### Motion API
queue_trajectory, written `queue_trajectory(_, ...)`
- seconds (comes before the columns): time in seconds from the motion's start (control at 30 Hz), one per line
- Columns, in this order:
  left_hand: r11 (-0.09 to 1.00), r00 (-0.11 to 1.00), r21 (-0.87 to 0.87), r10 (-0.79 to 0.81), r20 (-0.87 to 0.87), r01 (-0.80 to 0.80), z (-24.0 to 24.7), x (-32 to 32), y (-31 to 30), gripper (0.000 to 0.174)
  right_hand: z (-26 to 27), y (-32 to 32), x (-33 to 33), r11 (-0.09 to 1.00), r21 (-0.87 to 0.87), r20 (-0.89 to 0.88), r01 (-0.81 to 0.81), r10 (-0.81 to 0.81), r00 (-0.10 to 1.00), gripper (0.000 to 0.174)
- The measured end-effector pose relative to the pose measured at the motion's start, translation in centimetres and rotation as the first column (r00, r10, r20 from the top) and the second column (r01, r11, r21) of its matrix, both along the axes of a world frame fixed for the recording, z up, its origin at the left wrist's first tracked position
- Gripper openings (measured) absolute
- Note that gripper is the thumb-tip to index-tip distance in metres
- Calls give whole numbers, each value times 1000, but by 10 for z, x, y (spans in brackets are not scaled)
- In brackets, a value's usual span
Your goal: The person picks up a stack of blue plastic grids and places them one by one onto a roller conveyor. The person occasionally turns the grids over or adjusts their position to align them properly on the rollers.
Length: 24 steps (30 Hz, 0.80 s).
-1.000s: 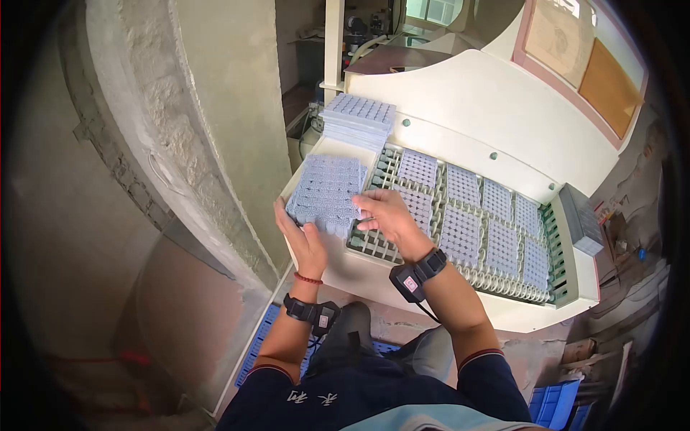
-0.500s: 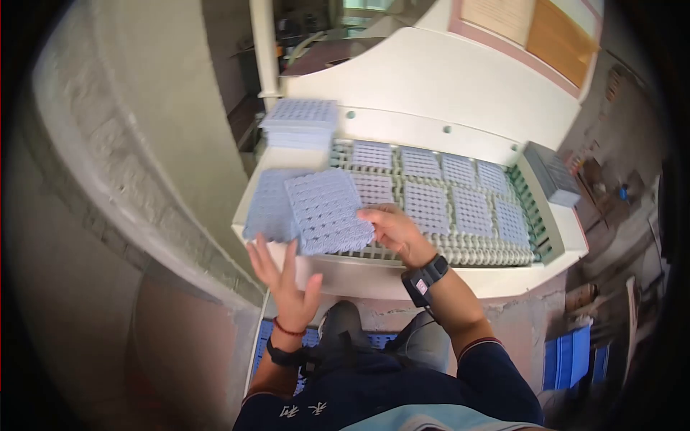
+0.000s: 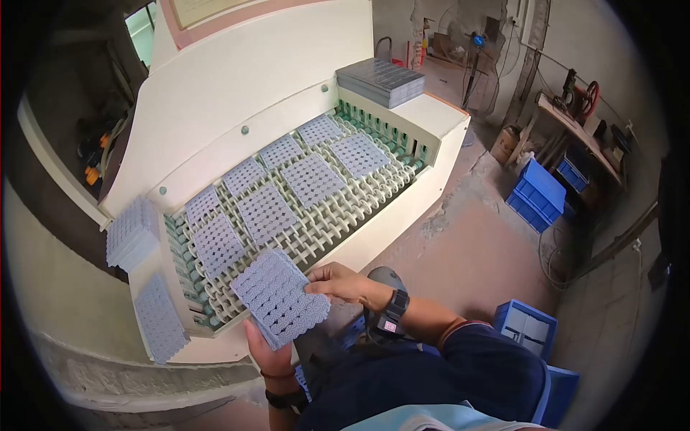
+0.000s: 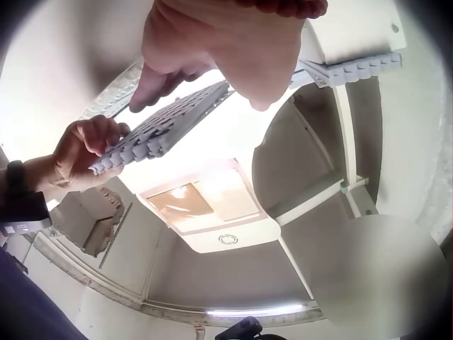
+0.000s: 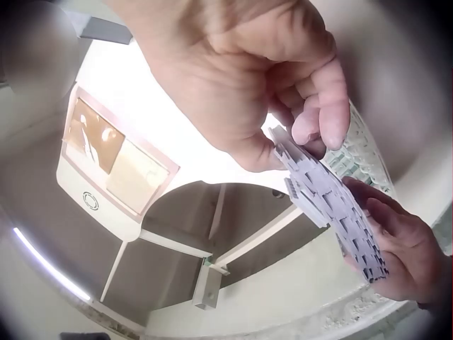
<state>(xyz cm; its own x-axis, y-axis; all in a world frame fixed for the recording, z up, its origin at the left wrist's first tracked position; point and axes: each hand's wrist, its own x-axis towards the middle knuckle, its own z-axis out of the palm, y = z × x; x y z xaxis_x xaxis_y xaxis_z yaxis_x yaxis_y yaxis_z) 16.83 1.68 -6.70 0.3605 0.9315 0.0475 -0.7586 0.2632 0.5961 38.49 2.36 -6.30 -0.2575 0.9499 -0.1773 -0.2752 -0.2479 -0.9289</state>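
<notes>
A small stack of blue-grey perforated panels with scalloped edges is tilted in front of the body. My right hand pinches its right edge, thumb on the upper face. In the right wrist view, the panels show edge-on, slightly fanned, between both hands. My left hand is at the lower left edge, its palm against the panels and its fingers extended along them, as the right wrist view shows. Another panel pile lies on the machine's left ledge, below a taller stack.
Several similar panels lie in rows on the machine's roller conveyor. A dark grey stack sits at its far end. Blue crates stand on the floor to the right. A rough wall edge runs at the lower left.
The right hand has lifted panels off the ledge pile and brought them toward the body. The left hand has moved from the ledge to their lower edge. The head view has swung right.
</notes>
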Motion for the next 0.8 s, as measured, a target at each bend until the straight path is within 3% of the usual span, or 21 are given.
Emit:
queue_trajectory(0.13,993,979,40,119,-168,-114,-4,11,-4,49,1,-8,5,996,56,23,67,-68,997,25)
queue_trajectory(0.2,885,768,458,350,-536,-83,-14,5,-5,37,9,-11,4,995,78,32,63,-66,997,26)
queue_trajectory(0.23,884,746,453,378,-549,-114,-11,1,-7,37,13,-12,4,997,70,19,22,-24,1000,26)
queue_trajectory(0.3,598,490,800,687,-536,37,-4,-2,-7,35,21,-13,4,994,64,278,83,-98,955,24)
queue_trajectory(0.33,705,495,709,620,-609,-10,0,-2,-11,37,24,-15,3,997,64,272,48,-64,960,24)
queue_trajectory(0.37,704,471,710,635,-612,-28,6,-2,-13,37,28,-17,2,990,125,348,57,-98,932,20)
queue_trajectory(0.4,879,743,438,418,-523,-186,10,-2,-17,39,27,-18,3,980,188,419,63,-138,897,17)
queue_trajectory(0.43,972,933,98,233,-273,-214,13,-5,-20,40,25,-18,5,982,184,416,36,-111,903,17)
queue_trajectory(0.5,962,891,153,267,-367,-226,8,-17,-20,44,20,-15,16,989,83,331,123,-144,933,20)
queue_trajectory(0.57,976,962,-4,215,-167,-219,7,-27,-22,50,13,-12,32,956,75,217,283,-292,931,17)
queue_trajectory(0.63,972,958,9,234,-163,-236,3,-44,-27,52,-3,-6,52,896,62,93,440,-445,891,15)
queue_trajectory(0.7,972,958,21,236,-162,-235,3,-58,-33,55,-7,0,59,853,95,126,513,-522,844,15)
queue_trajectory(0.8,968,960,2,247,-134,-249,9,-67,-44,59,-8,8,41,883,96,161,459,-469,868,15)
